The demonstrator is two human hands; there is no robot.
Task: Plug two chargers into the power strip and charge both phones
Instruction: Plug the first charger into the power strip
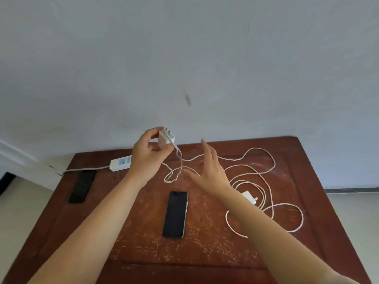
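Worn bench [205,253]: left hand [146,158] fingers pinch charger [165,138] above power strip [121,162], prongs clear for insertion; right hand [207,171] spread, empty.

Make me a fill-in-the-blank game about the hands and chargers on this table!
1. The left hand holds up a white ____ with its prongs showing.
2. The right hand is open and holds ____.
3. The phone in the middle of the table has a ____ screen.
4. The second charger lies to the ____ of that phone.

Missing words: charger; nothing; dark; right
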